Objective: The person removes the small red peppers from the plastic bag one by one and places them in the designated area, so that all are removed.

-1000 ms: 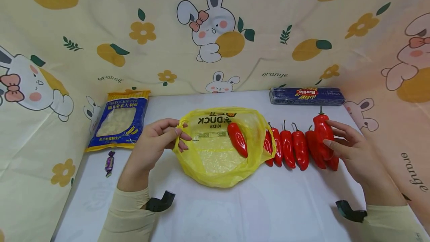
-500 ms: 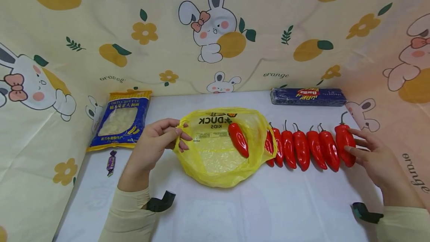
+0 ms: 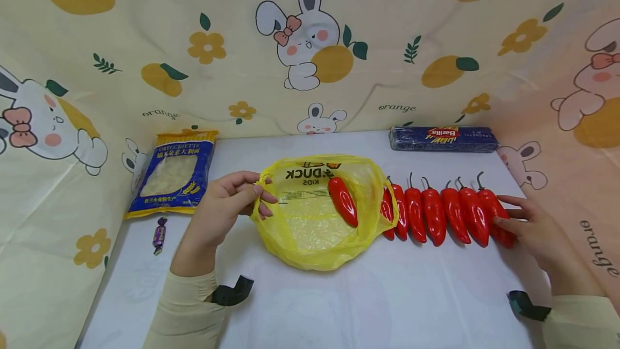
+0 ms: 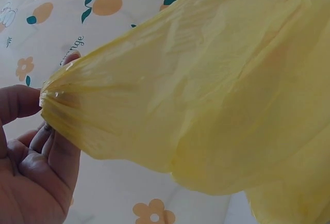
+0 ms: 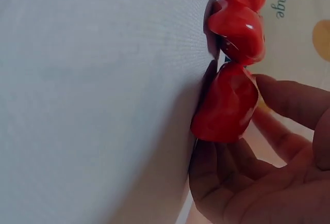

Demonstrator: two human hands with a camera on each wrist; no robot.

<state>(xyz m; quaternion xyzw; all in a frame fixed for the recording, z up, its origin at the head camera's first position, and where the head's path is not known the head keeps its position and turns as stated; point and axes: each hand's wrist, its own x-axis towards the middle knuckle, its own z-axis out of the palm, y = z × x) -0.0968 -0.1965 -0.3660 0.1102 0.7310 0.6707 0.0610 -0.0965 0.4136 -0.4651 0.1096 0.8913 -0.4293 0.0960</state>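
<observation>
My left hand [image 3: 232,198] pinches the left rim of a yellow plastic bag [image 3: 310,255], with the bag's edge bunched between thumb and fingers in the left wrist view. The bag's mouth is spread, and one red pepper [image 3: 343,202] lies in it. Right of the bag runs a row of several red peppers [image 3: 433,217], stems pointing away from me; the bag's rim partly covers the leftmost. At the row's right end my right hand [image 3: 537,236] grips the last red pepper [image 5: 227,102], thumb on one side and fingers on the other. It sits low at the table, touching its neighbour.
A blue and yellow bag of orecchiette [image 3: 171,171] stands at the back left, with a purple wrapped candy [image 3: 159,236] in front of it. A dark blue spaghetti pack [image 3: 443,139] lies at the back right. Patterned cloth walls [image 3: 218,96] enclose the white table [image 3: 339,306].
My right hand has carried its pepper from above the row's right end out to the right, then down against the last pepper there. My left hand and the bag stay put.
</observation>
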